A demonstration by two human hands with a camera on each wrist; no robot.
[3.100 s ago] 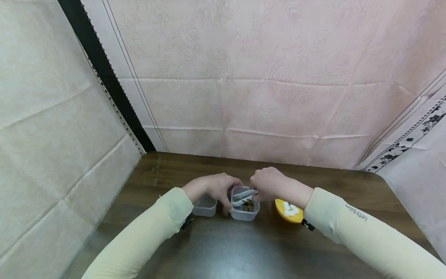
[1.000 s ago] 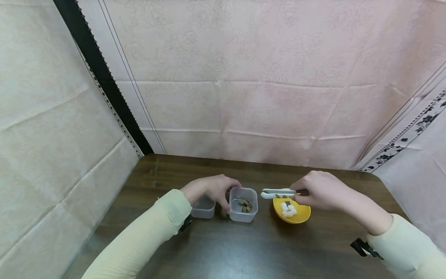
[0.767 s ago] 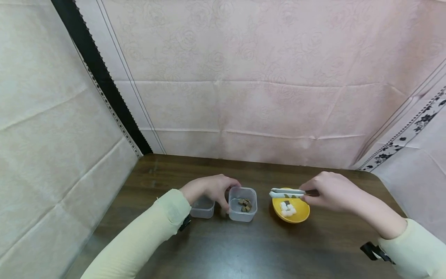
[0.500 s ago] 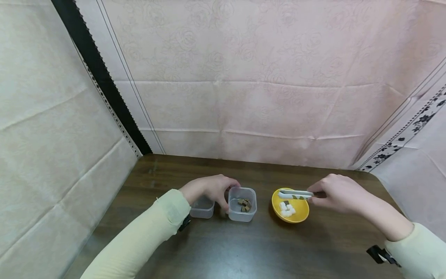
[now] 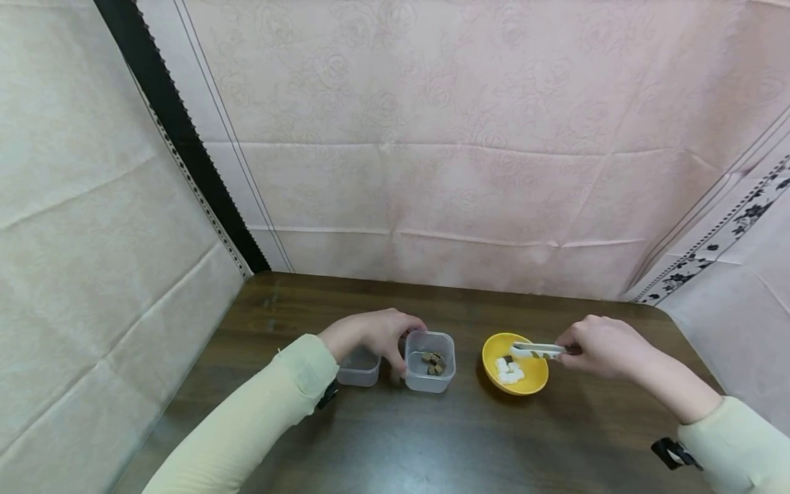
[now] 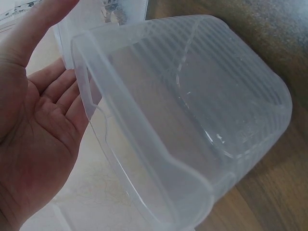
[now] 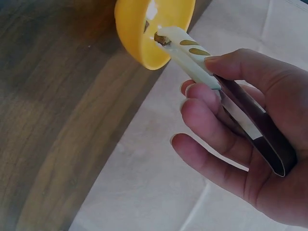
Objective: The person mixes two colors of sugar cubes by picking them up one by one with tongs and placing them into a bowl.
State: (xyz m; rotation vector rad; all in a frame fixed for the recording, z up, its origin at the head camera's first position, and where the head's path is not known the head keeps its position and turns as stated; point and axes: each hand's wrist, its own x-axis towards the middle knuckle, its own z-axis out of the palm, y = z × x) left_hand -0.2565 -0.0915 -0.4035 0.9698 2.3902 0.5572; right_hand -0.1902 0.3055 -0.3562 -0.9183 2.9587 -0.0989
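Observation:
My left hand point(image 5: 378, 334) holds the left side of a clear plastic container point(image 5: 428, 387), thumb at the front and fingers at the back. Several small brown cubes point(image 5: 435, 363) lie inside it. With my right hand point(image 5: 603, 346) I grip small tongs point(image 5: 538, 349), thumb on one arm and fingers on the other. Their pale tips hover over the right part of a yellow bowl point(image 5: 538, 379). In the right wrist view a brown piece point(image 7: 162, 40) sits between the tips. White cubes point(image 5: 510, 373) and a dark piece point(image 5: 509, 359) lie in the bowl.
A second clear container point(image 5: 358, 374) stands left of the first, partly behind my left hand; it fills much of the left wrist view. All stands on a dark wooden table point(image 5: 420, 446). Pale patterned cloth point(image 5: 432, 185) hangs behind it.
My right hand has moved right with the tongs, from the container with brown cubes to over the yellow bowl, then lower. My left hand has stayed at that container.

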